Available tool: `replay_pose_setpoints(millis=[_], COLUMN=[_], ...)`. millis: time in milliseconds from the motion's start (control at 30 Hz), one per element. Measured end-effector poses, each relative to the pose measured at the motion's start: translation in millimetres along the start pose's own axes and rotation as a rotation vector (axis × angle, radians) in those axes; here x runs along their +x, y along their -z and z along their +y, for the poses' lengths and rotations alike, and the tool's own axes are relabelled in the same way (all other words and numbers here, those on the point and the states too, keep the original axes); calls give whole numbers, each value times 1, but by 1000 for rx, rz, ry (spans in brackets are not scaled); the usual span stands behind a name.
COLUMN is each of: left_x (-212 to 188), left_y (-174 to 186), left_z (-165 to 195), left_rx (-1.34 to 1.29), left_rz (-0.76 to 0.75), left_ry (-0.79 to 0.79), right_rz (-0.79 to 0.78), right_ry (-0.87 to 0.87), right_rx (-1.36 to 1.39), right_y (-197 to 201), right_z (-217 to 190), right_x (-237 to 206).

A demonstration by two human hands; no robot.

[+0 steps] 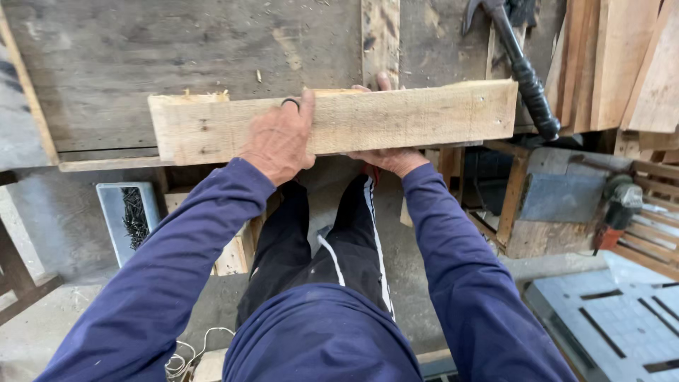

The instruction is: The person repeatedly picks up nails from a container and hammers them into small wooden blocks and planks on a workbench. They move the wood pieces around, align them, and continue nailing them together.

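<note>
Both hands grip a pale plank point(332, 122) held level over the grey bench point(141, 64); the left hand point(277, 141) lies on its face, fingers curled over the top edge; the right hand point(392, 157) clasps it from below, fingertips showing above; a hammer point(527, 74) rests just right of it; a tray of nails point(129, 212) sits lower left.

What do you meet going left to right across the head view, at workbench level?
Tray of nails → left hand on the plank → right hand → hammer → stacked boards.
</note>
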State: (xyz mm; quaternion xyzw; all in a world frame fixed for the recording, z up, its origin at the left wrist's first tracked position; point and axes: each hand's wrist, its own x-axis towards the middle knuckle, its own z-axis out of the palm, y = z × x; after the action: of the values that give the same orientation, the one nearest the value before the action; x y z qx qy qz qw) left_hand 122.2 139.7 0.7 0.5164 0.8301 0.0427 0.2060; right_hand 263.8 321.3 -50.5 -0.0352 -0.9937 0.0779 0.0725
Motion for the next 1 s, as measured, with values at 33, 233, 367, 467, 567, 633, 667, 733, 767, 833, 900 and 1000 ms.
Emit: replay_pose_setpoints(millis=[33, 233, 367, 467, 567, 633, 667, 733, 767, 833, 900, 1000], left_x=[-1, -4, 5, 11, 12, 10, 10, 10, 10, 12, 14, 15], left_y=[-2, 8, 22, 20, 15, 11, 9, 5, 4, 2, 1, 0], left_z=[1, 5, 10, 21, 23, 19, 18, 15, 15, 15, 16, 18], left_rx=[3, 19, 30, 21, -31, -47, -42, -40, -38, -32, -28, -33], left_rz=[16, -5, -147, -150, -19, 24, 25, 8, -10, -31, -32, -29], left_ry=[2, 0, 16, 1, -55, -76, -81, -83, -79, -74, -74, -54], right_rz=[-62, -134, -131, -182, -153, -144, -155, -154, -139, -129, -141, -140], right_ry=[-10, -35, -169, -252, -187, -142, -148, -153, -152, -152, -151, -181], right_rx=[8, 181, 437, 506, 462, 439, 446, 460, 470, 474, 459, 569], right_y=[-2, -3, -3, -4, -7, -12, -14, -17, -18, -19, -18, -12], right_z=[4, 18, 19, 20, 25, 27, 29, 30, 31, 31, 30, 28], right_x=[-2, -12, -10, -11, -14, -17, -18, -21, -22, -23, -23, -20])
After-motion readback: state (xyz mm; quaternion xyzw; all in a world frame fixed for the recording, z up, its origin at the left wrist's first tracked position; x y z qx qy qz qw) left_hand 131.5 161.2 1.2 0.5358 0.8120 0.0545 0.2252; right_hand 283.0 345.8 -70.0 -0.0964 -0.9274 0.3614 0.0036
